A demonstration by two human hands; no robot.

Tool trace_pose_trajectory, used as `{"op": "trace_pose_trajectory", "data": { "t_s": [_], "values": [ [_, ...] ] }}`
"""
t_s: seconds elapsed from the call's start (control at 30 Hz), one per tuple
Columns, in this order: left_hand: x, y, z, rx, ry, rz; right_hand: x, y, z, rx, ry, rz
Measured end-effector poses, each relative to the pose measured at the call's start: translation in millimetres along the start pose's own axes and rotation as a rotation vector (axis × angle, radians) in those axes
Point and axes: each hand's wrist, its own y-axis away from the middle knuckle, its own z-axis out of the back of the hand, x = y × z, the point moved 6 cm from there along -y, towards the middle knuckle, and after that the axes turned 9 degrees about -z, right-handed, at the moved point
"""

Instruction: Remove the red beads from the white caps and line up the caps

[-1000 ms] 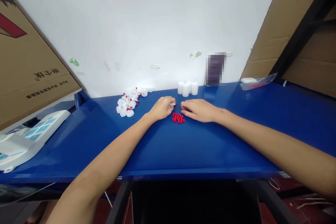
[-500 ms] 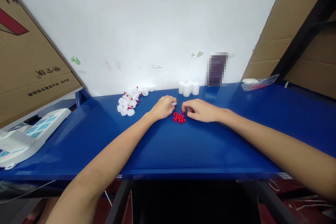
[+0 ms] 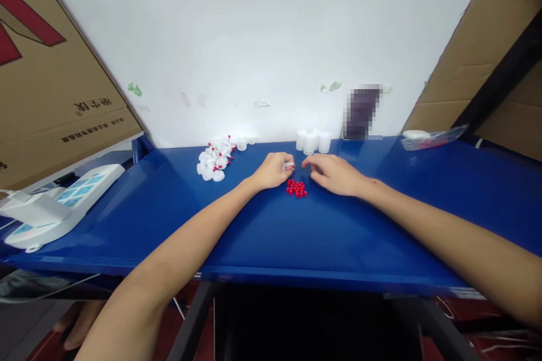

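Note:
My left hand (image 3: 273, 171) is closed around a small white plastic piece (image 3: 288, 165), whose end sticks out past the fingers. Facing it across a narrow gap is my right hand (image 3: 336, 175), with thumb and forefinger bent towards each other. Whatever sits at its fingertips is too small to make out. A cluster of small red caps (image 3: 296, 188) lies on the blue table (image 3: 271, 237), just below and between both hands. To the left is a heap of white plastic lids (image 3: 218, 176), several with red tips. Several white cylindrical containers (image 3: 311, 142) stand behind the hands by the wall.
A white power strip (image 3: 87, 192) with a plugged-in adapter (image 3: 38, 208) lies at the left. Cardboard (image 3: 55, 84) rises at the left side and more cardboard (image 3: 459, 62) at the right. A clear plastic bag (image 3: 436, 138) with red bits rests by the back right wall.
My right hand has lifted slightly off the red caps towards the back. My left hand still holds the white piece. The whole view has shifted a little.

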Motion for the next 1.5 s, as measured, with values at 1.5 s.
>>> {"op": "trace_pose_trajectory", "data": {
  "t_s": [1.5],
  "values": [
    [2, 2, -5.8, 0.046, 0.321, 0.168, 9, -1, -10, 0.058, -0.176, 0.112]
  ]
}}
